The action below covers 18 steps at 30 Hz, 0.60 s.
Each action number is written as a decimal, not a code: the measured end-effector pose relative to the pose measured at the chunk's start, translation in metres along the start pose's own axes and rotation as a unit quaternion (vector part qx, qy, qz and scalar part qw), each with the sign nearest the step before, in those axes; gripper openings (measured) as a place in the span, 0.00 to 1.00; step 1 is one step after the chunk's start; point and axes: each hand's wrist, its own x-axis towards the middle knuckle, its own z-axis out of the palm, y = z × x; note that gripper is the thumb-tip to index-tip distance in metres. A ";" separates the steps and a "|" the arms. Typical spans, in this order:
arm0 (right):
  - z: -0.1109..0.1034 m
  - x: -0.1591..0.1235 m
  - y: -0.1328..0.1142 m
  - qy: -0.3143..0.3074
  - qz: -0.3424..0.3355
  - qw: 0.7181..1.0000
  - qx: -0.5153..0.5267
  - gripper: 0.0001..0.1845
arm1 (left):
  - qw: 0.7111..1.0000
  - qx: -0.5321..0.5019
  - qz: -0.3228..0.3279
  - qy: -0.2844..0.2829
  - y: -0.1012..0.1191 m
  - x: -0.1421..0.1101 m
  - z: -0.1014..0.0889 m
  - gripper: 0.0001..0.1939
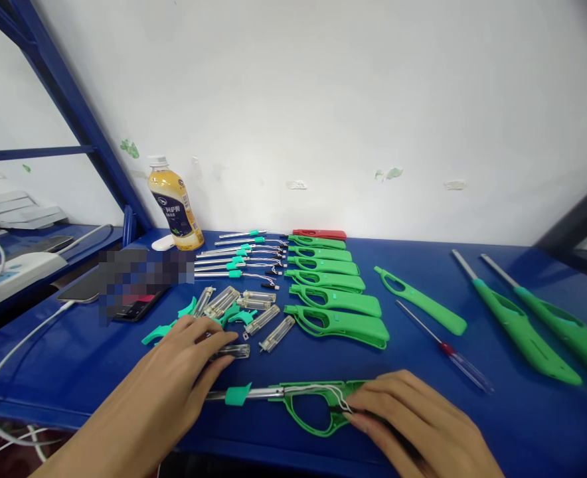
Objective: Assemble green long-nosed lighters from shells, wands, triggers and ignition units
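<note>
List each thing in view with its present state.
Drink bottle: capped, standing
Left phone: white cable plugged in
Screwdriver: lying loose
Two lighters: assembled, lying side by side
Row of green shells: lying side by side
Red shell: lying behind the green row
Wired tubes: lying loose
Teal triggers: lying loose
Near shell: open, metal tube at its tip
Left hand: closed on clear capsule
Right hand: pinching black piece
</note>
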 end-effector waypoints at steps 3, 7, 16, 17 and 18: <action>0.000 -0.001 0.000 0.001 -0.004 1.000 0.002 0.07 | 1.000 0.007 -0.024 0.016 -0.003 0.007 0.002 0.22; 0.001 -0.001 0.002 -0.001 -0.001 1.000 -0.001 0.09 | 0.999 0.010 -0.048 0.010 -0.014 0.023 0.005 0.22; 0.002 -0.003 0.001 -0.016 0.020 1.000 0.014 0.07 | 0.996 0.011 -0.080 -0.026 -0.020 0.036 0.011 0.15; 0.002 -0.004 0.000 -0.019 0.024 0.999 0.019 0.07 | 0.996 0.014 -0.083 -0.020 -0.020 0.035 0.011 0.16; 0.002 -0.004 0.000 -0.021 0.027 0.999 0.024 0.07 | 0.996 0.017 -0.087 -0.010 -0.019 0.034 0.010 0.17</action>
